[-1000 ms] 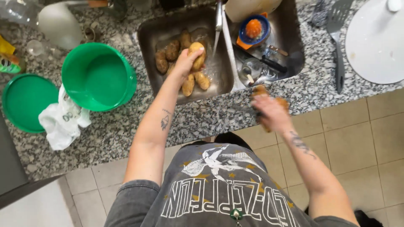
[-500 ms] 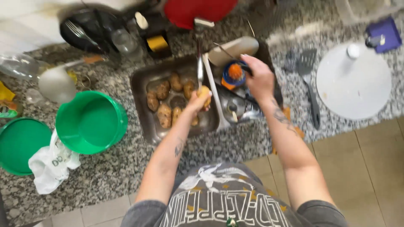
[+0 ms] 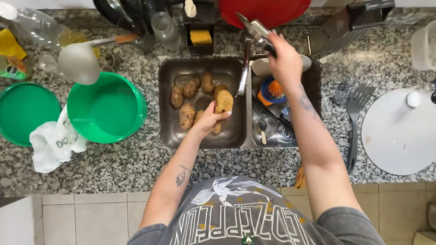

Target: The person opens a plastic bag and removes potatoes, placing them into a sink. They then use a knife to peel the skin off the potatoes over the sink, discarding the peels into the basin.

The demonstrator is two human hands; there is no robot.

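The right hand (image 3: 284,59) has risen from the sink's right basin to grip the tap handle (image 3: 256,29), while the left hand (image 3: 210,119) still clasps a potato (image 3: 224,100).

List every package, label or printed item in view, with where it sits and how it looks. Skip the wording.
Yellow and green packet: far left edge of the counter, partly cut off.
White plastic bag with dark print: crumpled between the green lid and green bowl.
Clear plastic bottle: lying top left, no label visible.
No screens or signs.
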